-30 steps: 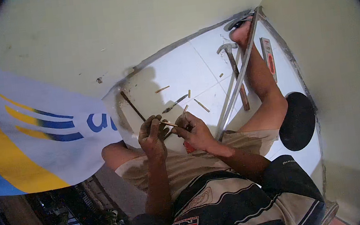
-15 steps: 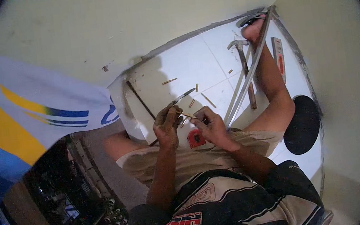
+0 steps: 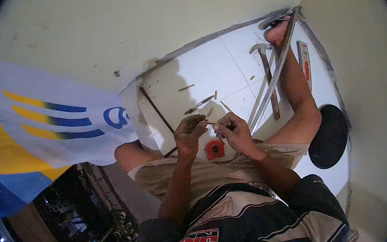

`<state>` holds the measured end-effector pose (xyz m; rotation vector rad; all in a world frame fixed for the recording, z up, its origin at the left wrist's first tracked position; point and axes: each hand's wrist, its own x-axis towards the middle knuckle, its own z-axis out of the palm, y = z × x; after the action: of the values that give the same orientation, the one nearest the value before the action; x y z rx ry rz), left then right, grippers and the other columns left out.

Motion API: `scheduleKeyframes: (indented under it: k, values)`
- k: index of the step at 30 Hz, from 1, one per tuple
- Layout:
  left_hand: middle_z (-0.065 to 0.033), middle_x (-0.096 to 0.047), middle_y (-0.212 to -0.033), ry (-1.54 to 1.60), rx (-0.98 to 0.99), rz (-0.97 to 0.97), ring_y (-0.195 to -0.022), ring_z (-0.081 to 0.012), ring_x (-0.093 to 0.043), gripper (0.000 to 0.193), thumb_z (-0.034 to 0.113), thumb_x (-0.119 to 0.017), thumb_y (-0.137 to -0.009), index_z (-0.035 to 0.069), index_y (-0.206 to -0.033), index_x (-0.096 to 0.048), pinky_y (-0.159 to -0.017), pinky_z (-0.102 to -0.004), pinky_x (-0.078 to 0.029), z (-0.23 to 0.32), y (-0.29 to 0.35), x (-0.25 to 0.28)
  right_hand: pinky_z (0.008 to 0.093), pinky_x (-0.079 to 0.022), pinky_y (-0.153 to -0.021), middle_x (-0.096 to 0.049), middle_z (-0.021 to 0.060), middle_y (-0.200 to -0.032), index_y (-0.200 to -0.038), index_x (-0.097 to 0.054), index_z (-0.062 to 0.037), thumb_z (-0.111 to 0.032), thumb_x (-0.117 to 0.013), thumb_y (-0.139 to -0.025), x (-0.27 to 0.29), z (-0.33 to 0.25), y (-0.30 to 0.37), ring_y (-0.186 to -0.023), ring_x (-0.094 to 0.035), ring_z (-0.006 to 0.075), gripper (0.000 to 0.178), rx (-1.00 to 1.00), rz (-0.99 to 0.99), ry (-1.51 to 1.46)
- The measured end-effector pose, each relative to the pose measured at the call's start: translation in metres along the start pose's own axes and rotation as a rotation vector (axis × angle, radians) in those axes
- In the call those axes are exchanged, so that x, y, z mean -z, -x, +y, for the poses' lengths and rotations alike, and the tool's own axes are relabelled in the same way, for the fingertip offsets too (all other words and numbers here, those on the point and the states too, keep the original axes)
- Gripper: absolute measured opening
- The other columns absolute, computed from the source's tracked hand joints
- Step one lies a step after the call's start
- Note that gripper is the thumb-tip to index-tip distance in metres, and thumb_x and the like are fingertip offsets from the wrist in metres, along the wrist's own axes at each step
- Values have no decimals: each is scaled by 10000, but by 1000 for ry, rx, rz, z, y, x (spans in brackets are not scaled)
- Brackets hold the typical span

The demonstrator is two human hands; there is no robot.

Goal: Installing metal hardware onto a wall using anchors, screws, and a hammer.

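Both hands meet above the tiled floor, at a thin brass-coloured stick (image 3: 211,123). My left hand (image 3: 188,136) pinches one end with its fingertips. On the other end, the thumb and fingers of my right hand (image 3: 237,135) are closed. Fingers hide much of the stick. Just beyond the hands lie several short brass-coloured pieces, one (image 3: 210,111) close to the fingertips and another (image 3: 186,88) farther off. A slim dark pointed tool (image 3: 199,104) with a silvery part rests past my left hand. Below the hands sits a red tape measure (image 3: 215,150).
A claw hammer (image 3: 268,78) and a long metal bar (image 3: 278,73) lie to the right, by my leg. Beyond them is a spirit level (image 3: 306,66). A dark rod (image 3: 156,108) lies left. A printed cloth (image 3: 57,113) hangs at far left; a black oval pad (image 3: 328,136) is right.
My hands have drawn closer together around the stick, and less of it shows between them. The pointed tool now shows apart from my left hand. The hanging cloth has billowed and spread lower.
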<state>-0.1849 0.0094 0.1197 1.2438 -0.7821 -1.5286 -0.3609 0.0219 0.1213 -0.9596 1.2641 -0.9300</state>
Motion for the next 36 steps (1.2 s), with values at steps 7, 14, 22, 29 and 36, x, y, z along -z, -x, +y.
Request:
scheduleKeyframes:
  k: [7, 14, 22, 29, 36]
  values:
    - [-112, -696, -986, 54, 145, 211, -874, -181, -677, 239, 92, -700, -895, -20, -1100, -646, -744, -284, -558, -25, -17, 7, 263, -481, -615, -564, 23, -725, -897, -544, -17, -80, -684, -921, 21, 22, 1, -691, -573, 90, 156, 168, 43, 182]
    - [-90, -680, -983, 124, 202, 17, -870, -176, -670, 311, 174, -697, -913, -32, -1139, -639, -747, -294, -566, -40, -25, -23, 292, -537, -637, -668, 87, -835, -951, -584, -33, -192, -676, -940, 43, 23, -14, -720, -650, 153, 184, -166, 134, -274]
    - [-67, -677, -972, 32, 187, -75, -843, -144, -662, 290, 190, -674, -933, -26, -1126, -660, -765, -301, -576, -23, -38, -30, 406, -533, -801, -705, 126, -976, -1032, -659, -26, -359, -686, -910, 78, 8, -53, -887, -680, 279, 355, 75, -222, 494]
    - [-68, -691, -945, 37, 139, -83, -845, -140, -677, 291, 202, -679, -936, -22, -1121, -666, -739, -285, -564, -10, -37, -33, 451, -564, -779, -602, 166, -1017, -1044, -649, -71, -93, -563, -837, 166, 28, -159, -924, -664, 355, 226, 207, 159, 1613]
    - [-59, -703, -914, -75, 106, -98, -836, -140, -684, 319, 223, -683, -930, -35, -1117, -670, -728, -272, -557, 4, -27, -20, 305, -513, -602, -665, 110, -823, -949, -649, -12, -116, -608, -901, 109, -3, -142, -693, -647, 168, 123, -5, -52, 538]
